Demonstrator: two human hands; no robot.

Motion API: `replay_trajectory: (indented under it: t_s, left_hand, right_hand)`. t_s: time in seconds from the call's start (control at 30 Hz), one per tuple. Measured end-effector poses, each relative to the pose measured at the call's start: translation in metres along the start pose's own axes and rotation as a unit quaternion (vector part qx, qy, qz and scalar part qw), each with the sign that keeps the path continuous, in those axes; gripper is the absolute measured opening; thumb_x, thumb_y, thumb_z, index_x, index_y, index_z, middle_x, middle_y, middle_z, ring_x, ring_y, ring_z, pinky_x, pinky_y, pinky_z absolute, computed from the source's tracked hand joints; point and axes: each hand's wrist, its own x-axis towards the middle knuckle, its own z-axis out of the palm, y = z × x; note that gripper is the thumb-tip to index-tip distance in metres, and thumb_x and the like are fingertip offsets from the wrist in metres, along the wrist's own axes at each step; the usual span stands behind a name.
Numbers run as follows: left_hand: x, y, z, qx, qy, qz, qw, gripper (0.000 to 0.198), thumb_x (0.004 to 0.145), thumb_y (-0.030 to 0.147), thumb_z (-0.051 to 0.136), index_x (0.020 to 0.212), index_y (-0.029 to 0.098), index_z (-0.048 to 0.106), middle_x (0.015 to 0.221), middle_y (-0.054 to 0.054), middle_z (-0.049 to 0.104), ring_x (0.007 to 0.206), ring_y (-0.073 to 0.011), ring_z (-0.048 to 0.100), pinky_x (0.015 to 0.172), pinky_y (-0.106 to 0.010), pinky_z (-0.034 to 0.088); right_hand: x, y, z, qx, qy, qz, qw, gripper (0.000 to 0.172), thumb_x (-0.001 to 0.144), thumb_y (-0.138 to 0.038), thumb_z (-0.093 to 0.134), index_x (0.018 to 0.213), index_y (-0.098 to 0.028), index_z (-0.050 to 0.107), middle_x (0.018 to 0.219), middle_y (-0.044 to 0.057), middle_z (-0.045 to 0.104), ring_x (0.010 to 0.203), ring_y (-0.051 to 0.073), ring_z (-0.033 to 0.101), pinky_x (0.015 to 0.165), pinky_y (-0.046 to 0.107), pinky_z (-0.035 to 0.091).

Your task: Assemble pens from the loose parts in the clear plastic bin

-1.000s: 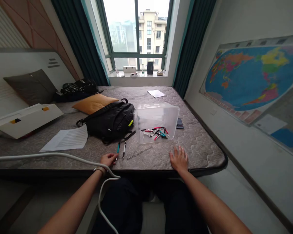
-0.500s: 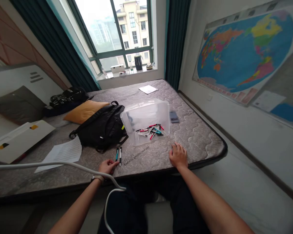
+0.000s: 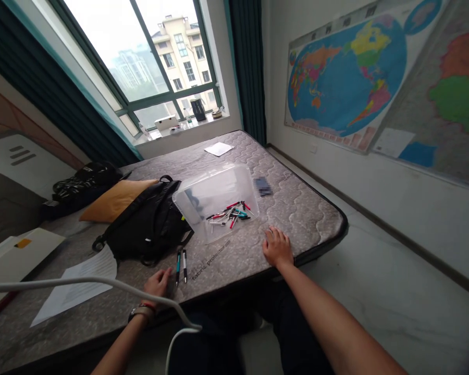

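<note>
Mattress (image 3: 300, 213) beneath backpack (image 3: 143, 234), bin (image 3: 209, 191), two pens (image 3: 185, 266)

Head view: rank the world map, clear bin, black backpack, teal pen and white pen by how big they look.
1. World map
2. Black backpack and clear bin: too alike to rank
3. Teal pen and white pen: also too alike

I count one left hand (image 3: 157, 284) and one right hand (image 3: 278, 247), so two. Two pens (image 3: 185, 266) lying loose on the one mattress (image 3: 300, 219) — one teal, one white. The single clear tub (image 3: 219, 187) has a whole pile of pens (image 3: 241, 212) in it, too tangled for me to count tbh. Also one black backpack (image 3: 140, 229), one yellow pillow (image 3: 113, 200), two wall maps (image 3: 340, 86), two curtains (image 3: 247, 78).
</note>
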Motion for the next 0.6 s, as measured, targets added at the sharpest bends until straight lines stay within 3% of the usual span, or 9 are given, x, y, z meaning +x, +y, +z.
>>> replay_trajectory:
  t_s: [0.07, 0.23, 0.3, 0.43, 0.6]
  left_hand:
    - [-0.004, 0.017, 0.003, 0.042, 0.023, 0.090, 0.995, 0.049, 0.079, 0.067, 0.044, 0.066, 0.022, 0.058, 0.057, 0.000, 0.058, 0.059, -0.0171, 0.058, 0.054, -0.024, 0.040]
    - [-0.014, 0.097, 0.043, 0.053, -0.113, 0.284, 0.951, 0.040, 0.088, 0.057, 0.045, 0.081, 0.022, 0.065, 0.065, 0.000, 0.065, 0.058, -0.0149, 0.058, 0.060, -0.025, 0.041]
    - [-0.009, 0.133, 0.066, 0.075, -0.133, 0.336, 0.929, 0.038, 0.091, 0.053, 0.044, 0.085, 0.022, 0.066, 0.071, -0.001, 0.068, 0.063, -0.0157, 0.060, 0.063, -0.026, 0.042]
    - [0.018, 0.192, 0.107, 0.156, -0.116, 0.388, 0.901, 0.026, 0.091, 0.042, 0.049, 0.098, 0.025, 0.067, 0.088, -0.003, 0.071, 0.076, -0.0180, 0.064, 0.067, -0.028, 0.043]
    - [0.062, 0.244, 0.140, 0.235, -0.073, 0.401, 0.882, 0.027, 0.089, 0.030, 0.054, 0.111, 0.020, 0.066, 0.117, -0.011, 0.065, 0.099, -0.0225, 0.062, 0.079, -0.032, 0.046]
  right_hand:
    - [0.000, 0.000, 0.001, 0.005, 0.000, 0.000, 1.000, 0.038, 0.088, -0.024, 0.047, 0.123, -0.019, 0.060, 0.141, 0.013, 0.051, 0.131, 0.028, 0.038, 0.108, 0.042, 0.023]
    - [0.000, 0.000, 0.000, 0.007, -0.009, 0.008, 1.000, 0.038, 0.088, -0.025, 0.048, 0.123, -0.020, 0.060, 0.142, 0.013, 0.050, 0.132, 0.029, 0.038, 0.108, 0.042, 0.023]
    - [0.000, 0.000, -0.001, 0.005, -0.013, 0.007, 1.000, 0.037, 0.088, -0.025, 0.048, 0.123, -0.020, 0.060, 0.142, 0.013, 0.050, 0.131, 0.029, 0.038, 0.108, 0.042, 0.024]
    - [0.001, 0.000, -0.001, 0.000, -0.013, 0.006, 1.000, 0.036, 0.087, -0.025, 0.049, 0.122, -0.020, 0.060, 0.143, 0.012, 0.049, 0.133, 0.028, 0.037, 0.108, 0.042, 0.023]
    - [0.002, 0.001, 0.001, 0.004, -0.012, 0.009, 1.000, 0.037, 0.087, -0.024, 0.050, 0.123, -0.020, 0.059, 0.143, 0.013, 0.049, 0.134, 0.029, 0.036, 0.109, 0.042, 0.023]
